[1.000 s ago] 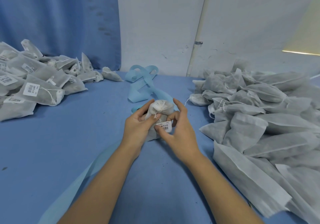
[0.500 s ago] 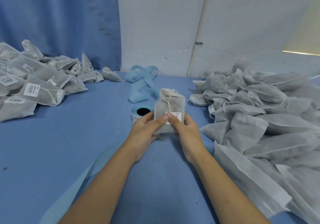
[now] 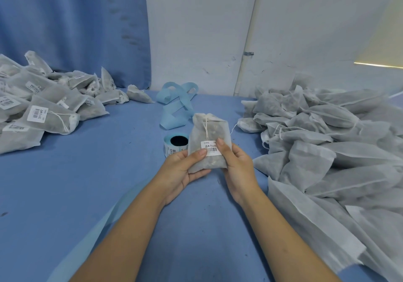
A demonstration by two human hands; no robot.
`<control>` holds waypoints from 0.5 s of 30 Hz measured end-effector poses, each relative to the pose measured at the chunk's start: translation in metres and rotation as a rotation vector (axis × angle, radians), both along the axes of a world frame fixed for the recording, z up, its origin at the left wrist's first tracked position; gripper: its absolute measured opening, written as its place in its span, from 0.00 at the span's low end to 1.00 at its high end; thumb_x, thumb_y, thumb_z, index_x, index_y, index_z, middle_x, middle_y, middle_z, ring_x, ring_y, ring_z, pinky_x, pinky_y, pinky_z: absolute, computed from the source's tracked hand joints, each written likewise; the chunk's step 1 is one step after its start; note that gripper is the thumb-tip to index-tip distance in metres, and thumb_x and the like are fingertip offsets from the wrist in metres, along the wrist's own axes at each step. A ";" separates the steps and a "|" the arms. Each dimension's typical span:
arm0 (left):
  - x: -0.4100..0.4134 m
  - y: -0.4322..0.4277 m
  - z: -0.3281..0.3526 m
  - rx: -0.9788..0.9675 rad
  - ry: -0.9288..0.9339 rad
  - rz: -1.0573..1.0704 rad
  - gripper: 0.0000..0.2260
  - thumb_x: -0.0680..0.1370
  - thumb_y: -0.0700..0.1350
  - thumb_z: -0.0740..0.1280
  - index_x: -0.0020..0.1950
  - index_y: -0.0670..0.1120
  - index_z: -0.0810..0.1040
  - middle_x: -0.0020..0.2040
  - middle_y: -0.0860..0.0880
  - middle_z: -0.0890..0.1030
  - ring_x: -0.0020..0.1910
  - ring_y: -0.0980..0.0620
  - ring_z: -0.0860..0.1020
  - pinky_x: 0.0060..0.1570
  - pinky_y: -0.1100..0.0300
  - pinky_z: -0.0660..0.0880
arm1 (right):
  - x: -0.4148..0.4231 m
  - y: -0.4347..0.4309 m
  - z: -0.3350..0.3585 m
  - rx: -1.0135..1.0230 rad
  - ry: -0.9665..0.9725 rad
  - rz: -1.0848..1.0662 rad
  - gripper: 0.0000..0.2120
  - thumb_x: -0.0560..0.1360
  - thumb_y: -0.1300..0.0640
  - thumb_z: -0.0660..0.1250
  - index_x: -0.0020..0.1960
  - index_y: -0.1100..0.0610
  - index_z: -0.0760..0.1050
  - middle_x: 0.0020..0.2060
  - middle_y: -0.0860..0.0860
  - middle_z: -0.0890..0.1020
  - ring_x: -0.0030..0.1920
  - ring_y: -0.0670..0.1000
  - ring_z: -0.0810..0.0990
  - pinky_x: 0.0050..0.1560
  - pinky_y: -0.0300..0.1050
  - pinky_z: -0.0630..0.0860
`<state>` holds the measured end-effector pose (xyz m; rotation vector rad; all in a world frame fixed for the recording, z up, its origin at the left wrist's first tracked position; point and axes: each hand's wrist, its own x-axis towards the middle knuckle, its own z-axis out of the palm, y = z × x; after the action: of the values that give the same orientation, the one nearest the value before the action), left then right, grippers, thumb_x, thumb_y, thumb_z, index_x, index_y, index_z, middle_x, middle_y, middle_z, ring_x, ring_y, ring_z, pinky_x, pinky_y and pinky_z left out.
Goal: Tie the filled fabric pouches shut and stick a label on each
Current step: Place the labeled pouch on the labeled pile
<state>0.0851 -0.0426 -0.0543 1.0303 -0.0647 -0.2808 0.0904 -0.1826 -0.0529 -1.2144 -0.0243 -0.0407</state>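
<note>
Both hands, left hand [image 3: 182, 168] and right hand [image 3: 237, 166], gripped the tied, filled white fabric pouch [image 3: 208, 144] upright between them, thumbs pressing its white barcode label [image 3: 209, 148].

One pouch [image 3: 214, 130] at frame centre bearing one label [image 3: 209, 145]; one label roll [image 3: 170, 151]; one blue strip tangle [image 3: 174, 119]; two uncountable piles, the left heap [image 3: 52, 118] and the right heap [image 3: 327, 151].

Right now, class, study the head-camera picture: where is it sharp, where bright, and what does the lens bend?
Head view: sharpest on the held pouch, its label showing barcode bars; light soft, shadows faint; a bright strip glares far right; the wide lens tilts the wall pipe.
</note>
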 end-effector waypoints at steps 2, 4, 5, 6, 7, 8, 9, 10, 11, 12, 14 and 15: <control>0.001 0.002 0.001 0.005 -0.002 0.021 0.17 0.69 0.46 0.71 0.55 0.41 0.80 0.51 0.45 0.85 0.49 0.51 0.83 0.41 0.63 0.79 | 0.000 -0.001 0.000 0.010 0.006 0.011 0.10 0.75 0.52 0.69 0.46 0.59 0.83 0.46 0.59 0.85 0.46 0.54 0.84 0.46 0.43 0.81; 0.000 0.004 0.003 0.112 -0.022 0.048 0.17 0.68 0.50 0.71 0.52 0.42 0.81 0.44 0.45 0.85 0.40 0.51 0.84 0.35 0.63 0.78 | 0.001 0.000 0.000 0.045 0.019 0.002 0.13 0.77 0.52 0.66 0.48 0.62 0.83 0.47 0.60 0.85 0.47 0.54 0.84 0.48 0.43 0.81; -0.001 0.004 0.004 0.215 -0.029 0.065 0.16 0.68 0.52 0.72 0.48 0.42 0.81 0.37 0.45 0.83 0.31 0.51 0.81 0.28 0.63 0.75 | 0.002 0.000 -0.001 0.055 0.029 -0.011 0.15 0.78 0.52 0.64 0.51 0.63 0.82 0.48 0.60 0.85 0.48 0.54 0.84 0.49 0.44 0.80; -0.002 0.004 0.007 0.303 -0.035 0.098 0.15 0.67 0.54 0.72 0.42 0.43 0.80 0.29 0.46 0.79 0.24 0.52 0.75 0.23 0.65 0.70 | 0.003 0.000 -0.002 0.055 0.041 -0.026 0.17 0.79 0.51 0.62 0.52 0.63 0.81 0.48 0.59 0.85 0.48 0.54 0.84 0.49 0.44 0.80; -0.002 0.004 0.008 0.327 -0.049 0.162 0.15 0.66 0.55 0.72 0.38 0.44 0.77 0.25 0.47 0.75 0.20 0.54 0.70 0.20 0.66 0.66 | 0.003 -0.001 -0.001 0.050 0.054 -0.044 0.17 0.80 0.50 0.61 0.51 0.62 0.81 0.45 0.56 0.85 0.45 0.52 0.84 0.46 0.42 0.80; 0.000 0.004 0.011 0.259 -0.061 0.241 0.13 0.67 0.53 0.72 0.36 0.45 0.75 0.25 0.48 0.74 0.21 0.56 0.69 0.20 0.67 0.65 | 0.004 -0.002 -0.001 0.050 0.070 -0.059 0.16 0.80 0.50 0.60 0.48 0.60 0.81 0.41 0.53 0.85 0.39 0.49 0.82 0.41 0.39 0.79; 0.003 0.006 0.015 0.067 -0.074 0.315 0.10 0.68 0.50 0.71 0.40 0.45 0.76 0.30 0.48 0.78 0.25 0.57 0.74 0.23 0.68 0.69 | 0.004 -0.004 -0.001 0.055 0.085 -0.068 0.15 0.81 0.51 0.60 0.46 0.59 0.81 0.37 0.50 0.84 0.34 0.46 0.79 0.37 0.36 0.76; 0.007 0.009 0.020 -0.185 -0.097 0.352 0.08 0.70 0.47 0.70 0.47 0.46 0.78 0.40 0.49 0.83 0.37 0.58 0.81 0.31 0.67 0.76 | 0.004 -0.005 -0.001 0.060 0.097 -0.074 0.15 0.81 0.52 0.60 0.46 0.59 0.80 0.35 0.50 0.83 0.31 0.45 0.77 0.34 0.35 0.75; 0.009 0.012 0.025 -0.388 -0.129 0.364 0.15 0.71 0.44 0.69 0.57 0.47 0.76 0.55 0.52 0.82 0.52 0.57 0.81 0.41 0.63 0.80 | 0.004 -0.006 -0.001 0.059 0.105 -0.076 0.14 0.81 0.53 0.60 0.46 0.59 0.80 0.34 0.49 0.82 0.30 0.44 0.75 0.33 0.35 0.74; 0.010 0.016 0.029 -0.513 -0.137 0.364 0.25 0.70 0.43 0.68 0.67 0.48 0.70 0.67 0.53 0.74 0.63 0.55 0.76 0.48 0.58 0.80 | 0.004 -0.005 -0.002 0.054 0.107 -0.072 0.14 0.81 0.55 0.59 0.46 0.60 0.80 0.33 0.49 0.81 0.29 0.44 0.75 0.33 0.34 0.74; 0.008 0.016 0.030 -0.534 -0.117 0.352 0.38 0.69 0.40 0.68 0.77 0.46 0.57 0.75 0.53 0.63 0.69 0.55 0.70 0.52 0.54 0.79 | 0.006 -0.006 -0.004 0.046 0.107 -0.060 0.13 0.82 0.57 0.59 0.46 0.61 0.80 0.32 0.49 0.81 0.29 0.43 0.75 0.34 0.34 0.75; 0.007 0.012 0.029 -0.492 -0.115 0.329 0.36 0.70 0.39 0.67 0.76 0.46 0.58 0.75 0.52 0.65 0.68 0.55 0.71 0.52 0.54 0.79 | 0.006 -0.006 -0.004 0.045 0.108 -0.057 0.13 0.81 0.57 0.59 0.45 0.61 0.80 0.32 0.49 0.81 0.29 0.43 0.75 0.34 0.34 0.75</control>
<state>0.0919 -0.0302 -0.0254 0.5528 -0.0628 0.0947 0.0960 -0.1888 -0.0569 -1.1709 0.1054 -0.0256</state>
